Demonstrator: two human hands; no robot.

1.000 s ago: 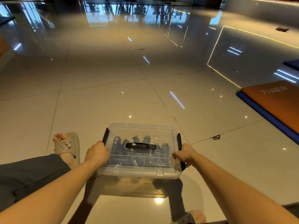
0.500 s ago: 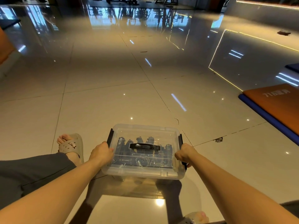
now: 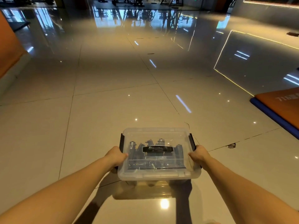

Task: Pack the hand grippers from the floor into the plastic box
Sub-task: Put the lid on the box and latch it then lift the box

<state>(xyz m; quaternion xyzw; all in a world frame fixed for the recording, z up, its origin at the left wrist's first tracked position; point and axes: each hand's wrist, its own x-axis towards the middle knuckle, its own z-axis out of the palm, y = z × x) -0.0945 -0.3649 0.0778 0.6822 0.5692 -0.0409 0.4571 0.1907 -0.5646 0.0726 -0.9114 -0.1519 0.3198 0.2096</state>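
Observation:
A clear plastic box [image 3: 155, 135] with its lid on and a black carry handle [image 3: 157, 149] is held out in front of me above the tiled floor. Several black hand grippers [image 3: 142, 147] with metal springs show through the lid. My left hand [image 3: 115, 156] grips the box's left side at the black side latch [image 3: 121, 141]. My right hand [image 3: 198, 154] grips the right side at the other latch [image 3: 192, 141]. The box's shadow and reflection lie on the tiles below it.
Glossy beige floor tiles [image 3: 105, 118] spread out ahead. An orange mat with a blue edge [image 3: 281, 107] lies on the floor at the right. An orange panel [image 3: 8, 50] stands at the far left. Gym equipment reflects in the floor far ahead.
The box has risen and moved away from me in both hands. My leg and sandalled foot at the left have dropped out of view, and the view has tilted upward.

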